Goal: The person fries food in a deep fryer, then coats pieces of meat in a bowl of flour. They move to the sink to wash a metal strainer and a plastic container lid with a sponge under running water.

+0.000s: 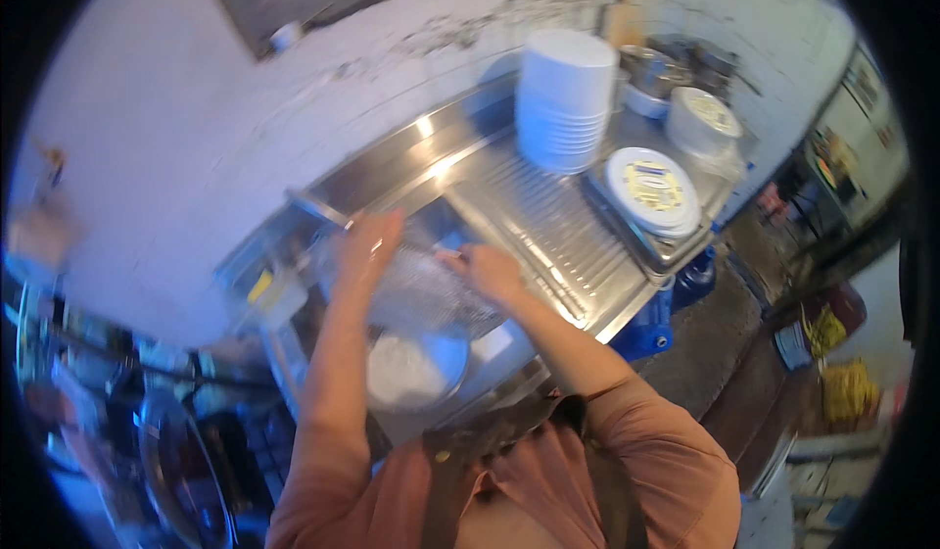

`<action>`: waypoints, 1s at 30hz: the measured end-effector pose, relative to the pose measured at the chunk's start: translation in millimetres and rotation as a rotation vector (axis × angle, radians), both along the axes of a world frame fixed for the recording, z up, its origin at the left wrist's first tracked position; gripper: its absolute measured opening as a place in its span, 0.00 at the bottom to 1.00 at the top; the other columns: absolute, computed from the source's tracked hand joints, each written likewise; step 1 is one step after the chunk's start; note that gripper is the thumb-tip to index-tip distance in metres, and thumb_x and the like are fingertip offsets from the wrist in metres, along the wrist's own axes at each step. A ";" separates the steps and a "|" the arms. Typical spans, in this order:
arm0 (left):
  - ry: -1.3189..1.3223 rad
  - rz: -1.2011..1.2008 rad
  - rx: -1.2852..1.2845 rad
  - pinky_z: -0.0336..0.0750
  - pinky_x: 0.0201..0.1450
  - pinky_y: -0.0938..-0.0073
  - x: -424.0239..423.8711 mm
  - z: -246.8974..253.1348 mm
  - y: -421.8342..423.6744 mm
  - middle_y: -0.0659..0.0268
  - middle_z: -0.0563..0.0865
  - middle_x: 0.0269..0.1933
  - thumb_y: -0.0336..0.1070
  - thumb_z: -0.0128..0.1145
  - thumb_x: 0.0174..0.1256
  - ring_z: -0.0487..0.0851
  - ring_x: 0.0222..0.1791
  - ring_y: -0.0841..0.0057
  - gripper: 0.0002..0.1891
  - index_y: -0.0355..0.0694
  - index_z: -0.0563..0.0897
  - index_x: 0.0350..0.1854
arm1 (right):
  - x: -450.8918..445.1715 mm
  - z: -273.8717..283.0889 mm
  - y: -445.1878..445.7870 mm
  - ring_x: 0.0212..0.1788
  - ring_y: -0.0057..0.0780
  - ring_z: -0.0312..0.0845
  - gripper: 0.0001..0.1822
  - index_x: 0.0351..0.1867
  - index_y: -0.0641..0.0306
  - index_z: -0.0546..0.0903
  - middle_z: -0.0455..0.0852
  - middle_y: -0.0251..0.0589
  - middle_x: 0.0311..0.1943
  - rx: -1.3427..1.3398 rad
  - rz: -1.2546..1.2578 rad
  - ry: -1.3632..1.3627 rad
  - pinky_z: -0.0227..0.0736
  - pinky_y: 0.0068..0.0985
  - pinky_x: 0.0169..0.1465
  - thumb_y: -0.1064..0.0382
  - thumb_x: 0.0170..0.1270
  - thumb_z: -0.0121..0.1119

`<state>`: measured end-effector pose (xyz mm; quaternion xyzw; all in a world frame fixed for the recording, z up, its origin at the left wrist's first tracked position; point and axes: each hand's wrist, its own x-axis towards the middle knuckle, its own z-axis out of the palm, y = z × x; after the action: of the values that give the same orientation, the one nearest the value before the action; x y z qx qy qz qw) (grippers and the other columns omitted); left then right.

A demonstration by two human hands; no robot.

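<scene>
Over a stainless-steel sink (470,395), a metal mesh tray or basket (433,292) is held tilted; it is blurred. My right hand (490,273) grips its right edge with bent fingers. My left hand (371,244) is at the mesh's upper left, close to the faucet (319,207), wet and blurred. Its fingertips are hard to make out, so I cannot tell whether they grip the mesh. Below the mesh, in the near part of the sink, is a round bowl (411,373) with white, foamy-looking contents.
A tall stack of white tubs (565,101) stands on the ribbed drainboard (536,233). Right of it, white lids (652,190) lie on a metal tray (653,255). A clear container with a yellow item (275,292) sits left of the sink. Blue jugs (650,328) stand below the drainboard.
</scene>
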<state>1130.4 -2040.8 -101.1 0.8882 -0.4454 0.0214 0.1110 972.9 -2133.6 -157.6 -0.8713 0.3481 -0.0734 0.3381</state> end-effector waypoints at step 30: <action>-0.226 -0.343 -0.427 0.53 0.67 0.55 -34.6 -76.8 35.2 0.56 0.69 0.63 0.45 0.56 0.56 0.62 0.66 0.57 0.29 0.39 0.70 0.60 | -29.1 -81.2 35.8 0.11 0.20 0.60 0.25 0.23 0.58 0.73 0.69 0.30 0.13 1.268 -0.509 -0.586 0.54 0.22 0.14 0.39 0.65 0.47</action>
<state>1095.8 -2005.6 -177.9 0.7484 -0.5840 0.1943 0.2470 943.8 -2097.7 -238.9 -0.3459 0.4103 -0.1640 0.8277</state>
